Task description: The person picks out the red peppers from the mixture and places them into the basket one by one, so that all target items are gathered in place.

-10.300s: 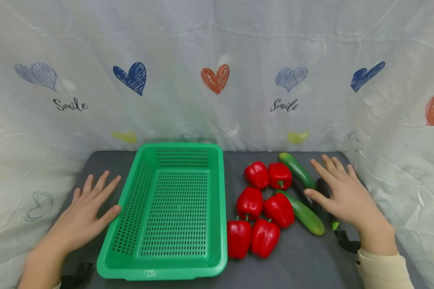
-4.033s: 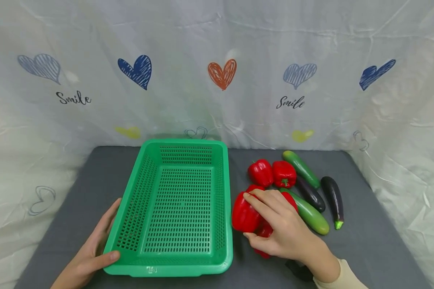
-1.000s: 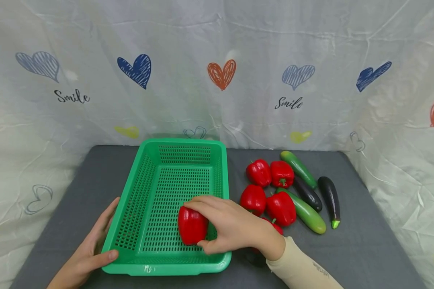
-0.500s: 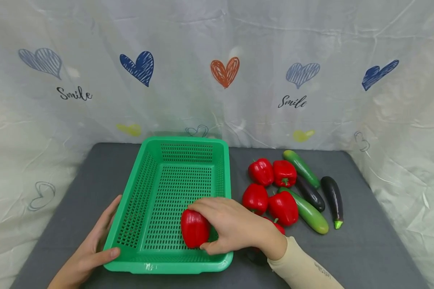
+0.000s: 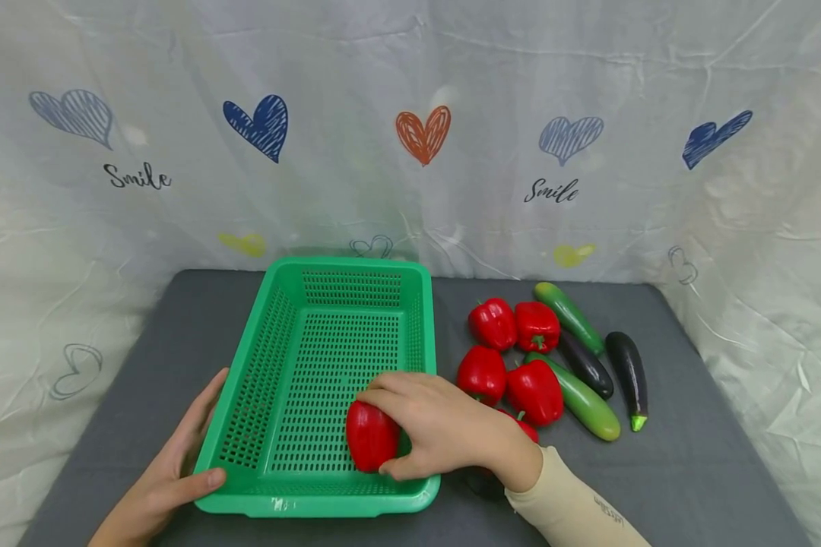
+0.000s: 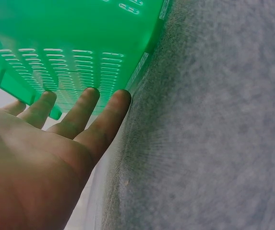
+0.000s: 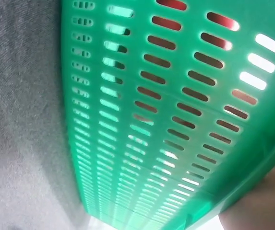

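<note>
1. Right hand (image 5: 445, 425): fingers and thumb clamped on a red pepper (image 5: 371, 437).
2. That pepper was inside the green basket (image 5: 315, 507), near its front-right corner; couldn't tell if it touched the base. Right wrist view showed red through the slots.
3. Left hand (image 5: 160, 486): fingers straight, spread apart, against the basket's outer left wall; thumb on the rim.
4. Right of the basket, on the grey table (image 5: 677, 471): more red peppers (image 5: 535, 393), one partly hidden by the right arm, beside two cucumbers (image 5: 578, 403) and two eggplants (image 5: 627, 377).
</note>
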{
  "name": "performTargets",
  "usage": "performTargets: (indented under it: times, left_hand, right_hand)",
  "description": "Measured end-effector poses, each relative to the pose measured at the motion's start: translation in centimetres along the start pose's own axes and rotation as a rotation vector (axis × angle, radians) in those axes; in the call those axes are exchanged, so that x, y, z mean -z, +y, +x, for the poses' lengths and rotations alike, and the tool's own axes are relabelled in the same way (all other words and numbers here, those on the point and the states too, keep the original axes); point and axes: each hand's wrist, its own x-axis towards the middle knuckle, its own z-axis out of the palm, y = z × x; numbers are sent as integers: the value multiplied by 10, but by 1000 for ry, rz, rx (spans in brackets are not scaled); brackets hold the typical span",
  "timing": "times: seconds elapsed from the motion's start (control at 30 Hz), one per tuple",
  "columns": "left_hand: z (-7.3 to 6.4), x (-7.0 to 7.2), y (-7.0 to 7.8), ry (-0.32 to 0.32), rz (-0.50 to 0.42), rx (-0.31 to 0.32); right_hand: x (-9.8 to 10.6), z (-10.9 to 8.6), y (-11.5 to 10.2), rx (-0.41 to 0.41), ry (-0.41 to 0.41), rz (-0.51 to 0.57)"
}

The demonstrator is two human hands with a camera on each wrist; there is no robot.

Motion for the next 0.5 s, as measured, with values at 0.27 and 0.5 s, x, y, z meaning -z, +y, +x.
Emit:
performTargets:
  times: [0.27, 0.5]
  left_hand:
    - [1, 0, 0, -1, -4, -8]
    - [1, 0, -1, -22, -51, -8]
  right_hand:
    - [-1, 0, -2, -11, -48, -78]
    - [-2, 1, -3, -24, -77, -105]
